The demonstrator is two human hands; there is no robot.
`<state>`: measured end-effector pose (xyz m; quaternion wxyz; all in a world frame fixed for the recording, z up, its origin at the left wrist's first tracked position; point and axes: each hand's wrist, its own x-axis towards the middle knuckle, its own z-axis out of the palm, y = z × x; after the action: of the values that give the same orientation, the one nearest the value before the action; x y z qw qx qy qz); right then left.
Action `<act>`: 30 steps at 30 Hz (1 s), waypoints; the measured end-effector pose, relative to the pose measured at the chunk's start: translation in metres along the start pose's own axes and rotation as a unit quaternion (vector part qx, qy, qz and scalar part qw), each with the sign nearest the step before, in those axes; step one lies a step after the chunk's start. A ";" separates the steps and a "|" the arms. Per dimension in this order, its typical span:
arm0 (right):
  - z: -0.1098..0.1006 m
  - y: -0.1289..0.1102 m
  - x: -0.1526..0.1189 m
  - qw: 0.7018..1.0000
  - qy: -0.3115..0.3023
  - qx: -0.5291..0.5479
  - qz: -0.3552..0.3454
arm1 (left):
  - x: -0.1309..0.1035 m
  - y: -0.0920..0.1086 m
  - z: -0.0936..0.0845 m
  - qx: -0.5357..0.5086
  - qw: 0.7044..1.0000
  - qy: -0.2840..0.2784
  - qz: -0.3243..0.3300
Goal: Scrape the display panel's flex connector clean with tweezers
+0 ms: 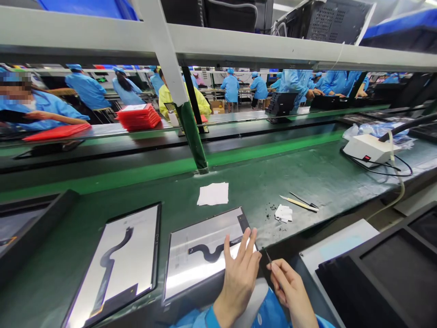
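Observation:
My left hand (pixel 240 272) lies with fingers stretched over the right end of a silver-backed display panel (pixel 191 284), touching it. A dark, wavy flex cable (pixel 208 255) runs across that panel and partly under my fingers. Just right of the panel's edge, my right hand (pixel 288 284) pinches thin, dark, pointed tweezers (pixel 269 257), tip up. Most of the tweezers is hidden by my fingers. A second display panel (pixel 136 255) with a similar flex cable (pixel 106 259) rests to the left.
White paper sheets (pixel 213 194) lie behind the panel. Small white labels (pixel 283 213), black scraps and a yellow-handled blade (pixel 298 203) sit to the right. Black trays (pixel 385 273) flank me at right. A green post (pixel 193 136) rises behind; co-workers sit beyond.

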<state>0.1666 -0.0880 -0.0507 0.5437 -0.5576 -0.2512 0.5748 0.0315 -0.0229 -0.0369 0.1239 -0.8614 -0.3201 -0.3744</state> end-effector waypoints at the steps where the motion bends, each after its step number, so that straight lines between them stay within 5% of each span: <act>1: 0.000 0.002 0.001 1.000 -0.001 -0.001 0.000 | 0.000 0.000 0.001 -0.008 1.000 -0.009 -0.021; 12: -0.003 0.008 0.002 0.988 -0.006 -0.126 -0.090 | -0.006 -0.002 0.006 -0.163 0.963 -0.065 -0.205; 20: -0.001 0.003 0.006 0.970 -0.004 -0.195 -0.148 | -0.007 -0.002 0.004 -0.181 0.956 -0.091 -0.212; 30: 0.010 0.025 0.018 0.998 -0.006 0.001 -0.068 | -0.012 -0.004 -0.002 -0.151 0.969 -0.099 -0.166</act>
<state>0.1530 -0.0756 -0.0772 0.5809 -0.5351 -0.2907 0.5401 0.0222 -0.0260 -0.0443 -0.1038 -0.8379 -0.4090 -0.3462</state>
